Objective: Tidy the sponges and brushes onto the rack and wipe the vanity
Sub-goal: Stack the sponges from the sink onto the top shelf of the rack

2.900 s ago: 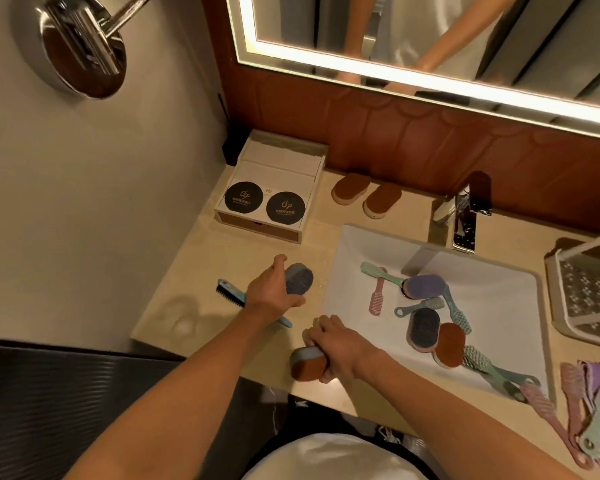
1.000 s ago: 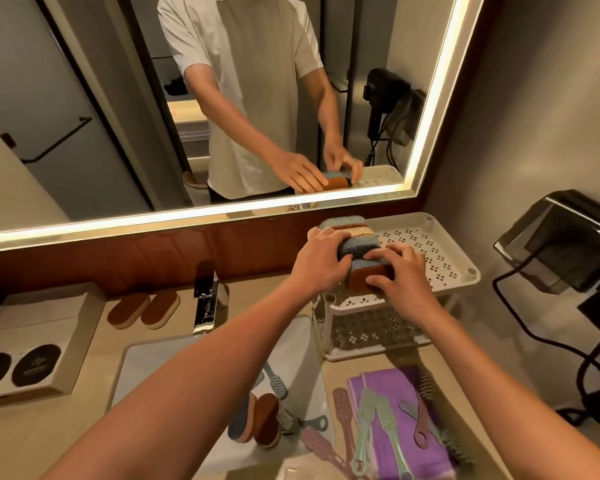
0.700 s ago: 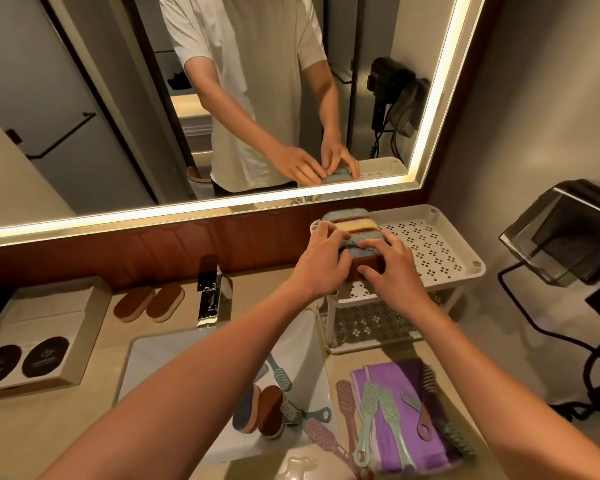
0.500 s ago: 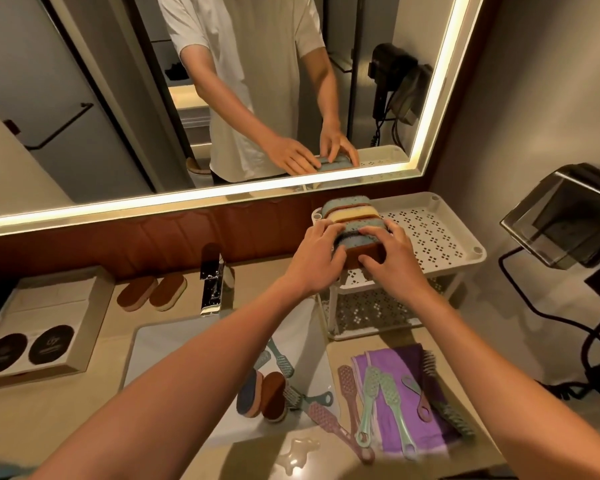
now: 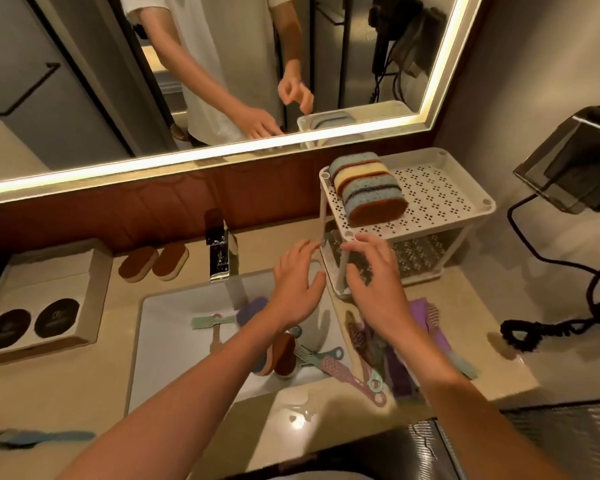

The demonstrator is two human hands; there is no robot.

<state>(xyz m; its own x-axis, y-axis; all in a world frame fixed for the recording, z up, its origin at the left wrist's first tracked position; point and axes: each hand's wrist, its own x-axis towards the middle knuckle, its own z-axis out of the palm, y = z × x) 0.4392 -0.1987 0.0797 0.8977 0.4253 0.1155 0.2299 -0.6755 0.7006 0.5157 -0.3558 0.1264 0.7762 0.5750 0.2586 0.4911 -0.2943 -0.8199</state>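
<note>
Several sponges (image 5: 368,190) stand on edge in a row on the left of the white rack's top shelf (image 5: 440,199). My left hand (image 5: 297,285) hovers open over the sink's right side. My right hand (image 5: 378,289) is open in front of the rack's lower tier, holding nothing. In the white sink (image 5: 174,327) lie sponges (image 5: 279,355) and several brushes (image 5: 326,358). More brushes (image 5: 364,344) rest on a purple cloth (image 5: 426,327) under my right forearm. Two brown sponges (image 5: 153,263) sit behind the sink. A blue brush (image 5: 39,438) lies at the counter's front left.
A chrome faucet (image 5: 219,251) stands behind the sink. A box with two black discs (image 5: 42,306) sits at the left. A black coiled cord (image 5: 548,327) and a dark wall unit (image 5: 575,168) are at the right. A lit mirror (image 5: 222,64) spans the wall.
Both hands have let go of the sponges on the top shelf and pulled back down toward the sink. The view has tilted down.
</note>
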